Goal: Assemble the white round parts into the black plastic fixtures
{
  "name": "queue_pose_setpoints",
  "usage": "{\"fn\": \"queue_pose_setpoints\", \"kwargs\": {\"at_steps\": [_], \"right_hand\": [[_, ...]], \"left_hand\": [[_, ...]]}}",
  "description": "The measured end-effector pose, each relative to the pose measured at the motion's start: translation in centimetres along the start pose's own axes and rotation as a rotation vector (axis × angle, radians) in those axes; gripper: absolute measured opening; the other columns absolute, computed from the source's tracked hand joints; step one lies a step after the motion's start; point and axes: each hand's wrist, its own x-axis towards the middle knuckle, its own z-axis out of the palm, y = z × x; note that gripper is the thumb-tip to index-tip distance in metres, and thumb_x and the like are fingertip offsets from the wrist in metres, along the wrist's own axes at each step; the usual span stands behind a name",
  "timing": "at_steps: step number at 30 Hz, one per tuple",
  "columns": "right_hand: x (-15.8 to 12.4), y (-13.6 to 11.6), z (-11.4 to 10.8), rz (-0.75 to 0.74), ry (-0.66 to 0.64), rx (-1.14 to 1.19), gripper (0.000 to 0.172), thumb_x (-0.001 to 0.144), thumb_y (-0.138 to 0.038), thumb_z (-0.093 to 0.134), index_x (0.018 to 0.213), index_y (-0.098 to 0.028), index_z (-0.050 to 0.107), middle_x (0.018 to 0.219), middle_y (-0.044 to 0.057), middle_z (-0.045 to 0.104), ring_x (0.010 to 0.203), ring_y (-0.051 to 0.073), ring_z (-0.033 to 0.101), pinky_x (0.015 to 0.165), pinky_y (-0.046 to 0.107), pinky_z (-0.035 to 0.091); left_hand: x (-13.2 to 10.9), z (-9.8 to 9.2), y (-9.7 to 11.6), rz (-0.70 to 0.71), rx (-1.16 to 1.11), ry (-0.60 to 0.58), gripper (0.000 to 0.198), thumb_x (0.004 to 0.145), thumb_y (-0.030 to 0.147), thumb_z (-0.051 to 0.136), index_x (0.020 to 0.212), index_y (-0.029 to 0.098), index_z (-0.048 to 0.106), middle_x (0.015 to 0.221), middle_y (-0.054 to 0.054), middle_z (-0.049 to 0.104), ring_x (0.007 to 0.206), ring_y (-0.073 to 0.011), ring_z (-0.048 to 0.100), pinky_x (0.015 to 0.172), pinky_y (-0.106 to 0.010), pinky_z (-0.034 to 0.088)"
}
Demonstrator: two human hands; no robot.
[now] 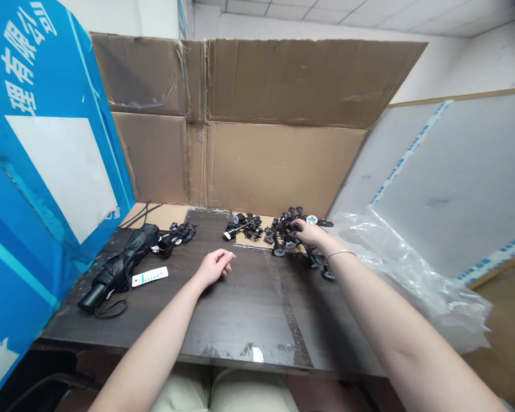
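My right hand (pixel 309 233) reaches into a pile of small black parts (pixel 285 233) at the far middle of the dark table (pixel 240 303), its fingers curled down among them. What they hold, if anything, is hidden. My left hand (pixel 215 266) rests on the table in front of me, fingers loosely curled, nothing visible in it. A second small cluster of black parts (pixel 244 226) lies just left of the pile, and another (pixel 178 236) lies further left.
A folded black umbrella (pixel 120 266) and a white remote (pixel 150 277) lie at the left. Crumpled clear plastic (pixel 407 274) covers the right side. Cardboard walls (pixel 261 149) stand behind, a blue panel (pixel 47 143) at left, grey board (pixel 455 183) at right.
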Motion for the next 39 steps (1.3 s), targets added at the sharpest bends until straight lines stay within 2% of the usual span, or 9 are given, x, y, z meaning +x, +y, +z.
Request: {"fn": "queue_pose_setpoints", "kwargs": {"at_steps": [6,11,14,16,18,21,27,33,39], "right_hand": [[-0.5,0.0,1.0,0.002,0.025,-0.097,0.054,0.07,-0.015,0.052,0.124,-0.021,0.047,0.116,0.014,0.05,0.079,0.017,0.061,0.069,0.026,0.044],[-2.4,-1.7,0.8,-0.021,0.066,-0.201,0.06,0.068,-0.021,0.057,0.127,-0.019,0.043,0.123,0.02,0.041,0.092,0.027,0.059,0.073,0.034,0.045],[-3.3,-4.2,0.2,-0.116,0.077,-0.259,0.048,0.07,-0.022,0.056,0.117,-0.016,0.052,0.115,0.02,0.05,0.098,0.031,0.056,0.074,0.037,0.045],[-3.6,-6.4,0.1,-0.181,0.048,-0.246,0.032,0.073,-0.022,0.052,0.103,-0.018,0.061,0.103,0.015,0.059,0.096,0.028,0.057,0.074,0.034,0.045],[-3.8,-8.8,0.5,-0.248,0.025,-0.222,0.026,0.076,-0.026,0.05,0.099,-0.021,0.062,0.097,0.01,0.062,0.091,0.023,0.059,0.073,0.03,0.045],[-3.9,-12.5,2.1,-0.359,0.019,-0.185,0.03,0.077,-0.03,0.049,0.104,-0.023,0.059,0.103,0.008,0.06,0.091,0.021,0.058,0.073,0.028,0.045],[-3.6,-17.3,6.3,-0.385,0.094,-0.165,0.054,0.077,-0.038,0.051,0.127,-0.025,0.037,0.135,0.013,0.031,0.112,0.028,0.044,0.081,0.037,0.043],[-2.6,-17.6,8.4,-0.311,0.101,-0.156,0.043,0.081,-0.039,0.048,0.122,-0.026,0.04,0.133,0.013,0.031,0.109,0.027,0.045,0.08,0.037,0.042],[-2.8,-17.1,7.8,-0.362,0.203,-0.103,0.039,0.082,-0.039,0.045,0.117,-0.022,0.045,0.126,0.012,0.041,0.102,0.025,0.05,0.074,0.033,0.045]], "left_hand": [[-0.1,-0.2,-0.1,-0.002,0.024,0.0,0.035,0.07,0.045,0.055,0.079,0.012,0.061,0.052,0.004,0.052,0.042,-0.0053,0.044,0.046,-0.018,0.035],[0.1,-0.2,-0.4,-0.003,0.044,-0.012,0.033,0.071,0.044,0.054,0.08,0.013,0.06,0.052,0.003,0.053,0.042,-0.0056,0.044,0.045,-0.018,0.035],[0.1,-0.1,-0.5,-0.005,0.054,-0.012,0.033,0.071,0.043,0.054,0.08,0.013,0.06,0.053,0.004,0.052,0.042,-0.0058,0.044,0.046,-0.019,0.036],[0.1,-0.1,-0.6,-0.008,0.064,-0.009,0.032,0.071,0.043,0.053,0.08,0.013,0.06,0.053,0.004,0.052,0.043,-0.006,0.045,0.046,-0.019,0.036],[0.2,-0.2,-0.5,-0.013,0.08,-0.005,0.032,0.071,0.043,0.053,0.08,0.013,0.059,0.053,0.004,0.052,0.043,-0.0061,0.045,0.047,-0.019,0.036],[0.2,-0.2,-0.5,-0.019,0.102,-0.004,0.031,0.072,0.042,0.052,0.08,0.013,0.059,0.054,0.004,0.052,0.043,-0.0061,0.045,0.047,-0.019,0.036],[0.2,-0.3,-0.3,-0.011,0.129,0.005,0.029,0.072,0.04,0.051,0.079,0.013,0.059,0.052,0.004,0.051,0.043,-0.0062,0.044,0.047,-0.019,0.036],[0.2,-0.3,-0.1,0.0,0.124,0.016,0.029,0.072,0.039,0.051,0.079,0.013,0.059,0.052,0.004,0.051,0.043,-0.0064,0.044,0.047,-0.019,0.036],[0.1,-0.3,-0.1,0.004,0.125,0.02,0.029,0.072,0.04,0.051,0.079,0.013,0.06,0.052,0.004,0.052,0.043,-0.0065,0.044,0.048,-0.02,0.037]]}}
